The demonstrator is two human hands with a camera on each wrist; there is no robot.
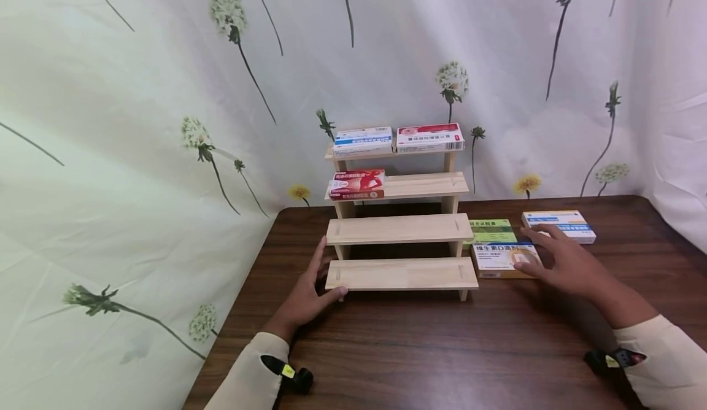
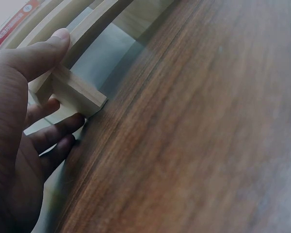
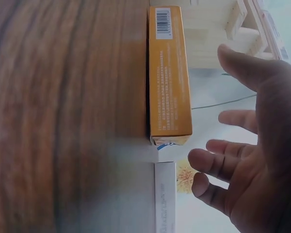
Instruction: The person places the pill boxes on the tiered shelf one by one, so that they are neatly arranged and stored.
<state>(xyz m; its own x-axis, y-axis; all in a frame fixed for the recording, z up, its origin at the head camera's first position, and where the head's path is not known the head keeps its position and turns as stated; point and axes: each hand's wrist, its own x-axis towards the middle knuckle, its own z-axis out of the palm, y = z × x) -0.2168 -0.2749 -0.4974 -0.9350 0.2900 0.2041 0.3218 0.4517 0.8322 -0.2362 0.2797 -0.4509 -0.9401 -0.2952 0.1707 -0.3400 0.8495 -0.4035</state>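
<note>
A four-step wooden stand (image 1: 400,229) stands on the table. At its lower left corner my left hand (image 1: 305,296) has its thumb at the lowest step's front edge, with the fingers spread along the stand's side. In the left wrist view the fingers (image 2: 56,138) lie beside the stand's leg (image 2: 80,92). My right hand (image 1: 566,263) hovers with parted fingers over the right end of a white and orange medicine box (image 1: 499,261). Nothing is between its thumb and fingers in the right wrist view, where the box's orange side (image 3: 169,92) faces the camera.
A green medicine box (image 1: 491,231) lies behind the orange one, against the stand. Farther right is a white and blue box (image 1: 566,229). The top step bears a blue-striped box (image 1: 363,142) and a red-topped box (image 1: 429,139); a red box (image 1: 357,184) sits one step lower.
</note>
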